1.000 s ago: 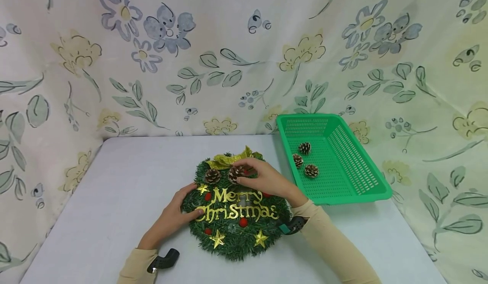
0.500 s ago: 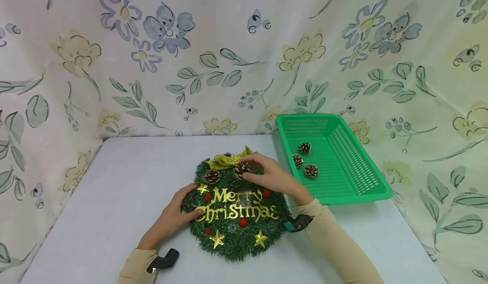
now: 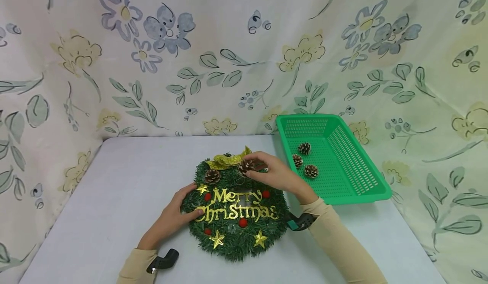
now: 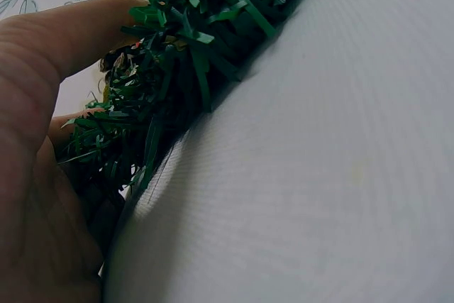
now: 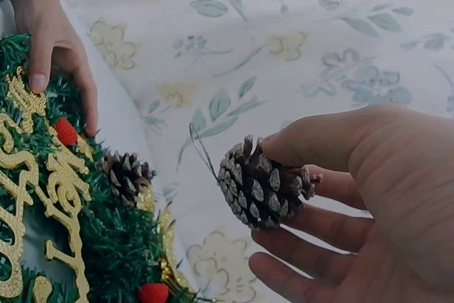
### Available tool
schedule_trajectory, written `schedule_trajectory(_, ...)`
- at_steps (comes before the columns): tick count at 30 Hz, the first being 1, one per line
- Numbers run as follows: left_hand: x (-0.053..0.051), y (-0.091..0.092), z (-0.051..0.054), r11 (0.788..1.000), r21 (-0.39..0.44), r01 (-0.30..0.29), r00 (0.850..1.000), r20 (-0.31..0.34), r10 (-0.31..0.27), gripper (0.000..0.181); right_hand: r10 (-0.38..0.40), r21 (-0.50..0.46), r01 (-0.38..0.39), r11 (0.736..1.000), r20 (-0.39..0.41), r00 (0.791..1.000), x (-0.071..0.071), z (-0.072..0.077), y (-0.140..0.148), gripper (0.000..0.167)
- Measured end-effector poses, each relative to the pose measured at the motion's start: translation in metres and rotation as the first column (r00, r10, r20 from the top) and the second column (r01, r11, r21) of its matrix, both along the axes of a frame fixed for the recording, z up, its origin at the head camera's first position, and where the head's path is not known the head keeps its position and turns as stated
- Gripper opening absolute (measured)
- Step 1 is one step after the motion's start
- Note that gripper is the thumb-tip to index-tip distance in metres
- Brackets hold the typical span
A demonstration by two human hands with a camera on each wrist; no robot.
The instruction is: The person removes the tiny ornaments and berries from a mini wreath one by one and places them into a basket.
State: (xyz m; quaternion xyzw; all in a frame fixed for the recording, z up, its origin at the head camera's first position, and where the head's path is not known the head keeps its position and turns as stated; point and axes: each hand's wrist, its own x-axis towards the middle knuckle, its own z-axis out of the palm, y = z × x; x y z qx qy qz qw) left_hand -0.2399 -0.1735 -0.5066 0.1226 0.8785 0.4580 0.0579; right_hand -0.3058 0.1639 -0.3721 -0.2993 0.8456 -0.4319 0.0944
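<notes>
A green tinsel Christmas wreath lies on the table, with gold "Merry Christmas" lettering, gold stars and red balls. My left hand grips its left edge, thumb on top near the lettering; the left wrist view shows thumb and fingers around the green tinsel. Between thumb and fingers, my right hand pinches a pinecone with frosted scales and a thin silver loop. In the right wrist view this pinecone is apart from the wreath. Another pinecone sits on the wreath's upper left, below a gold ribbon.
Right of the wreath stands a green plastic basket with 3 pinecones in its left part, one of them a pinecone nearest the front. A white cloth covers the table. Behind hangs a floral curtain.
My right hand has moved a little to the right and toward the back with the pinecone, away from the pinecone on the wreath. The left hand has stayed in place.
</notes>
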Motion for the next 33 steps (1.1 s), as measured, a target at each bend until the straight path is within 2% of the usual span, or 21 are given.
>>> schedule_trajectory(7,0.001,0.001,0.002,1.0,0.0,0.0,1.0,0.006,0.0,0.086,-0.01,-0.008,0.01,1.0,-0.004,1.0,-0.004,-0.001,0.005,0.042)
schedule_trajectory(13,0.001,0.001,0.002,1.0,0.0,0.001,1.0,0.008,-0.001,0.086,-0.024,-0.019,0.025,1.0,0.023,0.999,-0.002,0.002,0.012,0.044)
schedule_trajectory(19,0.001,0.001,0.002,1.0,0.008,0.005,1.0,-0.006,-0.005,0.085,-0.022,-0.011,0.022,1.0,0.003,1.0,-0.001,0.005,0.019,0.044)
schedule_trajectory(33,0.0,0.0,0.0,1.0,0.004,0.007,1.0,-0.01,-0.007,0.085,-0.052,-0.017,0.052,0.998,0.048,0.998,0.001,0.007,0.029,0.045)
